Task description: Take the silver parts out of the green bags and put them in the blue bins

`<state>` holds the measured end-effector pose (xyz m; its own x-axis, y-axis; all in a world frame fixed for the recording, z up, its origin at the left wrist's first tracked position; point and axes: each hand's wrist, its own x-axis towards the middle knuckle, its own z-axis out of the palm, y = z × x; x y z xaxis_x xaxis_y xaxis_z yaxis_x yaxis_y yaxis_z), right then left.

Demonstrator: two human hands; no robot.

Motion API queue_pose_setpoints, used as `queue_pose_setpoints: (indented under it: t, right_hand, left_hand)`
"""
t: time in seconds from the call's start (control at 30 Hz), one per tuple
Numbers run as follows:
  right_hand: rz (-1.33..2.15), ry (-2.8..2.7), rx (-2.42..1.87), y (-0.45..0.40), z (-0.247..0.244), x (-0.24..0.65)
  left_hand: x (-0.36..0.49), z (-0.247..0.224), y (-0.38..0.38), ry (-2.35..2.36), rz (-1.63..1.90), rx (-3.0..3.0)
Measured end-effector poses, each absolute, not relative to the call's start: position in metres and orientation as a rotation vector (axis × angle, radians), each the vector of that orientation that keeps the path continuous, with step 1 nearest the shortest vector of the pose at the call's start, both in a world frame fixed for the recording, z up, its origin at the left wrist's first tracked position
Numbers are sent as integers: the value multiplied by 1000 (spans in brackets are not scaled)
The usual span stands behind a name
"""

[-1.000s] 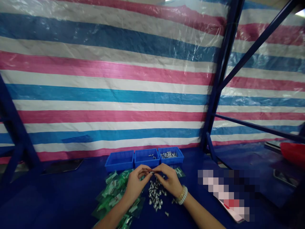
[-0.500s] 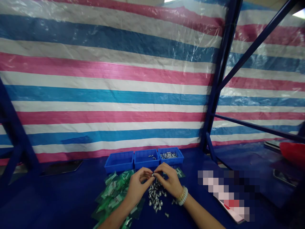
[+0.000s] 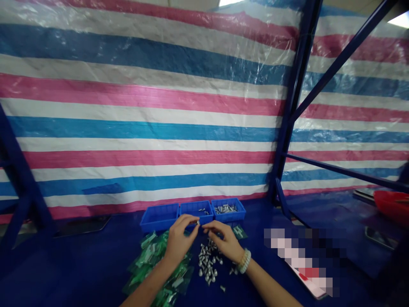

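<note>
My left hand [image 3: 180, 237] is closed in a pinch, with a small silver screw [image 3: 197, 222] between thumb and forefinger. Just to its right, my right hand [image 3: 224, 241] has its thumb and fingers apart, and nothing shows between them. It wears a pale beaded bracelet [image 3: 245, 261]. Below the hands lies a loose pile of silver screws [image 3: 208, 266], partly covered by the right hand. Left of the pile, under my left forearm, are many small clear bags with green marking [image 3: 150, 260].
Three blue bins stand in a row behind the hands: the left bin [image 3: 159, 216], the middle bin [image 3: 195, 209] with a few small parts, and the right bin [image 3: 228, 209] with many metal pieces. A small bag [image 3: 239, 232] lies near it. Blue frame posts [image 3: 284, 140] rise behind.
My hands were together at one small piece and have come apart. The left hand has moved slightly up and left with the screw; the right hand's fingers have loosened.
</note>
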<state>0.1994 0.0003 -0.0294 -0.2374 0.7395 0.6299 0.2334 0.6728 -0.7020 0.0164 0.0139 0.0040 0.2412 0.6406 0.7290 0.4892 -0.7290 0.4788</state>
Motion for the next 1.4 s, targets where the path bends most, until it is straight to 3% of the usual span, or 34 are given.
queue_pose_setpoints:
  t: [0.2, 0.37, 0.53, 0.67, 0.97, 1.2, 1.4]
  right_hand:
    - [539, -1624, -853, 6, -31, 207]
    - [508, -1616, -869, 5, -30, 206]
    - [476, -1613, -885, 2, -27, 205]
    - [465, -1611, -885, 1, -28, 205]
    - [437, -1648, -896, 3, -30, 204]
    - [426, -1765, -848, 2, -33, 199]
    - [417, -1837, -795, 1, -33, 199]
  left_hand:
    - [21, 25, 71, 1173, 1381, 2454]
    - [11, 15, 72, 1210, 1291, 2476]
    - [-2, -3, 37, 1009, 688, 2706]
    - [0, -11, 22, 1011, 496, 2812]
    - [4, -21, 27, 1059, 486, 2804]
    - [5, -14, 20, 1077, 958, 2371]
    - [11, -12, 14, 1035, 1049, 2136]
